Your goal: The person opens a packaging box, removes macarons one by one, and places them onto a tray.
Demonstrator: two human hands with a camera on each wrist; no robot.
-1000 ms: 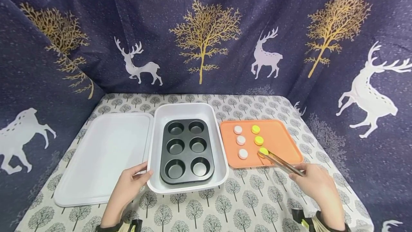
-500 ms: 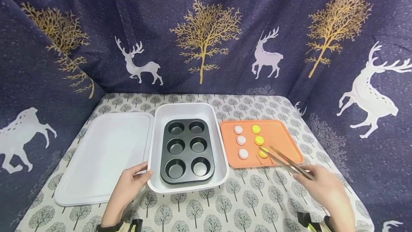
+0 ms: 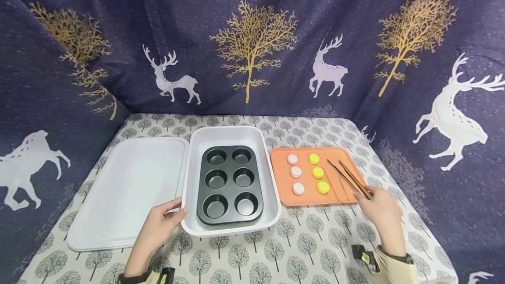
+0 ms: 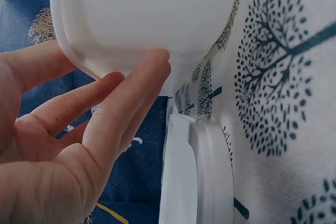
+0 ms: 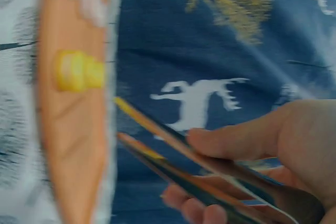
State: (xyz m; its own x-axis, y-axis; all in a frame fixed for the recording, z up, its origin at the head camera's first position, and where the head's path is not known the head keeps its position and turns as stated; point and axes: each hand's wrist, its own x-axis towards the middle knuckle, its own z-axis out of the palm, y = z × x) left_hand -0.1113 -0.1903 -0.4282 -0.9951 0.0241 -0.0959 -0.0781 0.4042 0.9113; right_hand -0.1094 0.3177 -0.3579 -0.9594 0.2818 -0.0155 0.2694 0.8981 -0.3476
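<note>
My right hand (image 3: 380, 205) holds metal tongs (image 3: 349, 178), pinched between thumb and fingers. The tongs' tips are spread apart with nothing between them, over the right part of an orange tray (image 3: 347, 161). Left of the tips, three small round yellow pieces (image 3: 323, 187) lie in a row on that tray. Beside them runs a row of three whitish-pink round pieces (image 3: 297, 188). My left hand (image 3: 159, 220) holds the near left rim of a white rectangular tub (image 3: 272, 200), with the fingertips along its outer wall in the left wrist view. Inside the tub lies a dark muffin tin (image 3: 230, 187), its cups bare.
A flat white lid or tray (image 3: 130, 187) lies on the left, close along the tub's side. The table has a tree-patterned cloth (image 3: 236, 257). A dark blue curtain (image 3: 276, 69) with deer and trees hangs behind and at both sides.
The tongs' tips were around the nearest yellow piece. They have spread and moved right, off it, leaving the piece on the orange tray. My left hand stays at the tub's rim.
</note>
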